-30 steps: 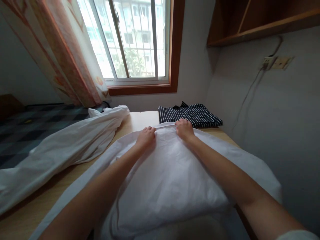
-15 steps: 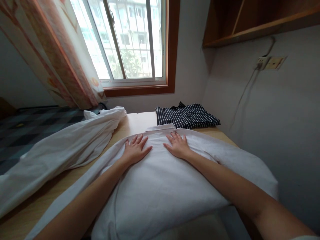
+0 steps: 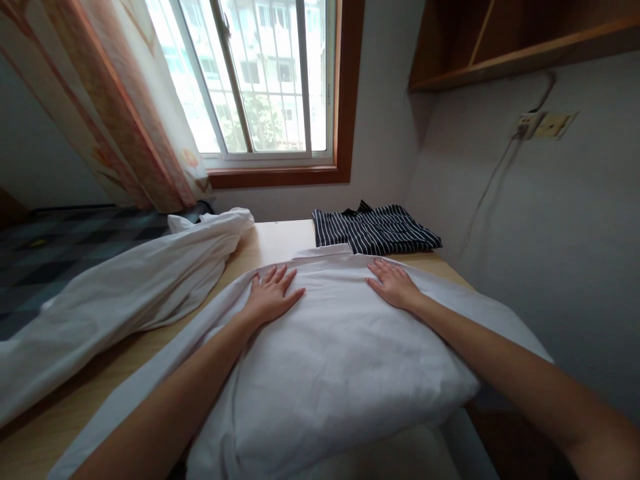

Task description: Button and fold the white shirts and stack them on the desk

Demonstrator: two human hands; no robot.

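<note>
A white shirt [image 3: 345, 360] lies spread over the wooden table [image 3: 117, 363], its collar at the far end and its lower part hanging over the near edge. My left hand [image 3: 273, 293] rests flat on the shirt's left shoulder area, fingers spread. On the right shoulder area lies my right hand [image 3: 394, 283], palm down and open, its fingers pointing towards the collar side. Neither hand grips the cloth. Just beyond the collar sits a folded black shirt with white stripes [image 3: 375, 230].
Another white garment [image 3: 135, 277] lies crumpled along the left side, partly over a dark checked surface [image 3: 60, 250]. A curtain [image 3: 145, 113] hangs beside the window. On the right wall are a socket with a cord [image 3: 530, 125] and a wooden shelf [image 3: 525, 57].
My right hand has slid right across the shirt, away from my left hand, which stays in place. The cloth's lower right part has shifted slightly.
</note>
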